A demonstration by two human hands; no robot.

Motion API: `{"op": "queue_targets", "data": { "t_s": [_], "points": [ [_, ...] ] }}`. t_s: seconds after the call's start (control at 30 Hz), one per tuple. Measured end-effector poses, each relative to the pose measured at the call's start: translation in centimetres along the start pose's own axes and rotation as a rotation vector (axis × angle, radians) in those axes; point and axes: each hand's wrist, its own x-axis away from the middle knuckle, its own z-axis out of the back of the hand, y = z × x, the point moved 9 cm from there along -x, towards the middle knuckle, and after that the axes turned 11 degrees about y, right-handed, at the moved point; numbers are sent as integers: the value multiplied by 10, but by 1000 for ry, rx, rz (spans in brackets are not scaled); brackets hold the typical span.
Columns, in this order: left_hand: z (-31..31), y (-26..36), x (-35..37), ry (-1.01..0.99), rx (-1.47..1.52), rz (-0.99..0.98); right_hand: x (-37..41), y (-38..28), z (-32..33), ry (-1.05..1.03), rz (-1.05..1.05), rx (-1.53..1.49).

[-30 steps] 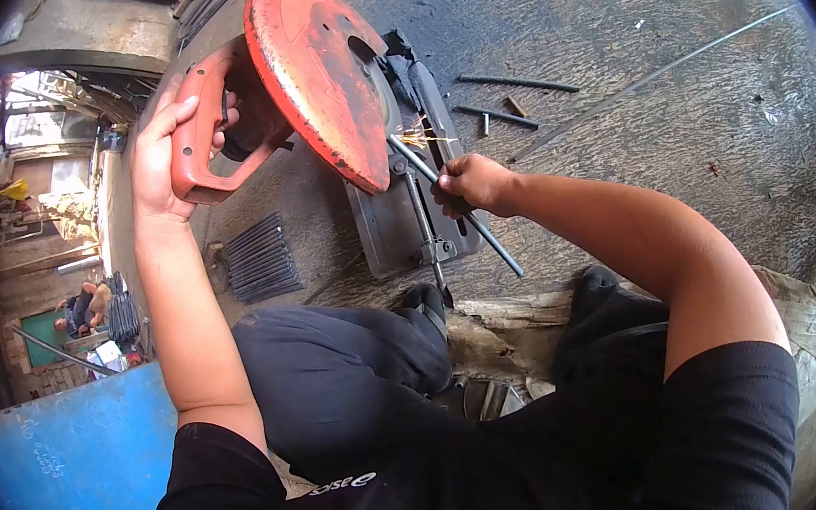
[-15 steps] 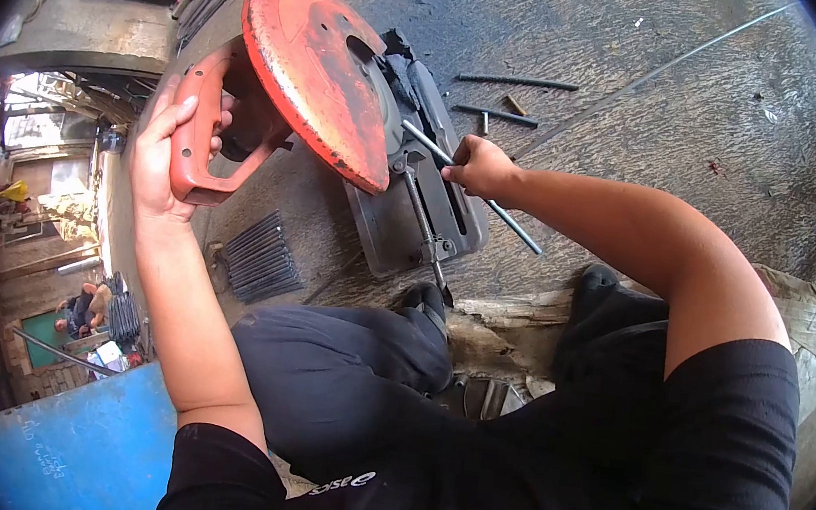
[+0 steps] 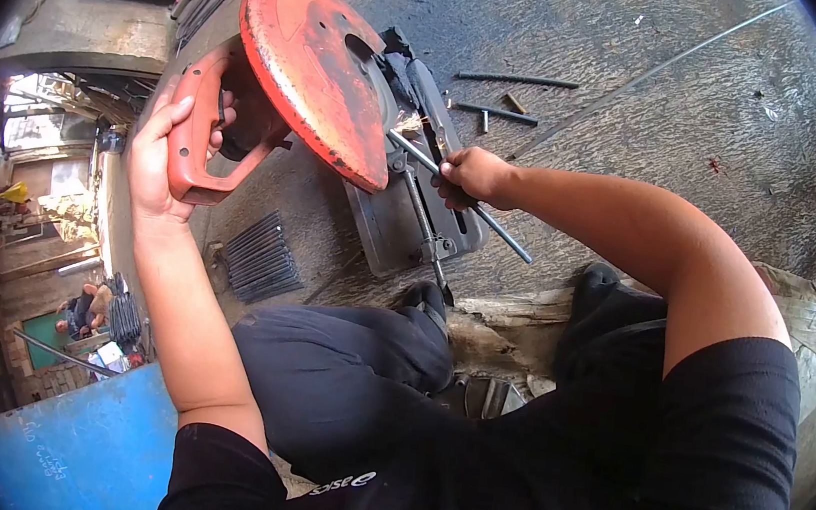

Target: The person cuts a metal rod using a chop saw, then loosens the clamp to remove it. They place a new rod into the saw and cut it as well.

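Your left hand (image 3: 159, 161) is wrapped around the red handle (image 3: 199, 120) of the saw. Your right hand (image 3: 472, 177) grips the metal rod (image 3: 506, 234), which slants over the saw's base (image 3: 368, 225). One end is at the wheel (image 3: 386, 99), by small sparks (image 3: 408, 122); the other pokes out past the base's right edge, near the closer corner. You seem to be grinding the rod's tip. The next move likely calls for steady hands and fingers well away from the wheel.
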Motion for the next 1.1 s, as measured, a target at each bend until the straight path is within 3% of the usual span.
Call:
{"op": "queue_targets", "data": {
  "t_s": [0.23, 0.33, 0.4, 0.63, 1.1],
  "points": [
    [0, 1, 0, -3, -12, -4, 3, 3, -5, -81, -31, -117],
    [-1, 1, 1, -6, -5, -8, -2, 4, 4, -31, -44, -123],
    [-1, 1, 2, 21, -6, -12, -6, -4, 25, 180, 82, 122],
    [5, -1, -1, 11, -57, -21, -6, -12, 28, 276, 133, 243],
    [0, -1, 0, -18, -9, 3, -2, -2, -2, -16, 6, -52]
  ]
}}
